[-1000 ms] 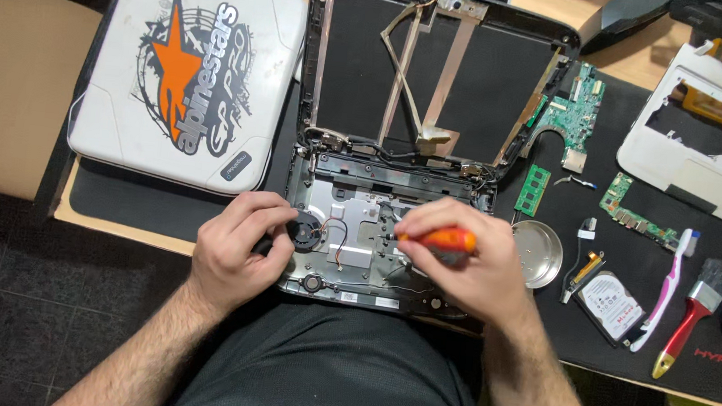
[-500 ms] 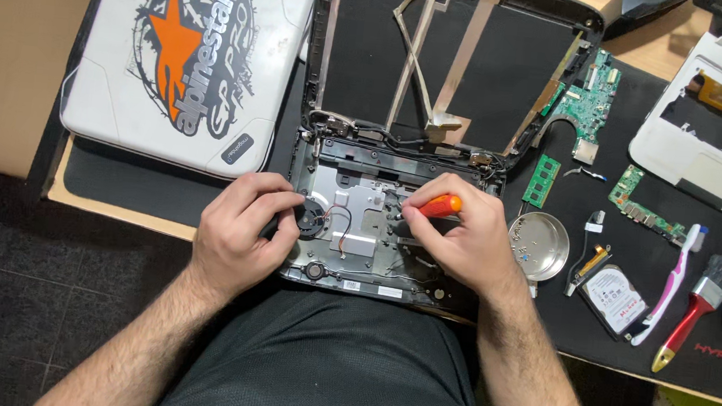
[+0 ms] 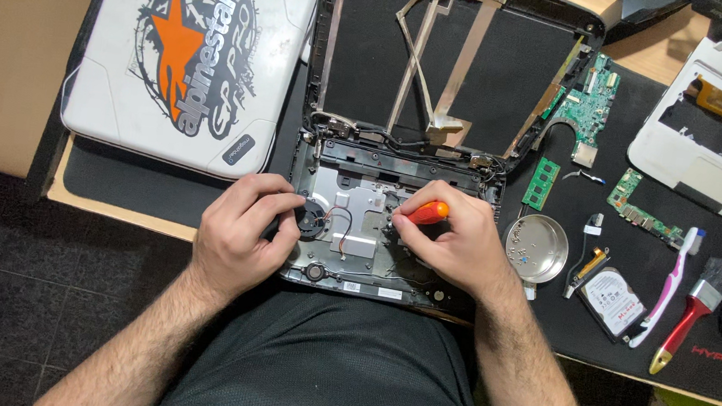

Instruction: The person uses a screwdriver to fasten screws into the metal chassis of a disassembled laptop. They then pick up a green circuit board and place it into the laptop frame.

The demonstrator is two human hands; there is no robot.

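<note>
My right hand (image 3: 455,238) grips an orange screwdriver (image 3: 427,212); my left hand (image 3: 243,231) curls on the opened laptop (image 3: 350,228), on a black desk mat (image 3: 717,352) above dark tiled floor (image 3: 0,283).

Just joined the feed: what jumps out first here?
A gutted laptop chassis lies open at the desk's near edge, the right hand holding an orange-handled screwdriver over it and the left hand by its small fan. A white stickered lid lies far left.

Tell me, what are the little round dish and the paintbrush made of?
The round dish looks like shiny bare metal: silvery and reflecting light, with tiny screws inside. The paintbrush seems to have a glossy red handle, plastic or painted wood, a silvery metal band, and dark bristles; I can't tell which kind.
</note>
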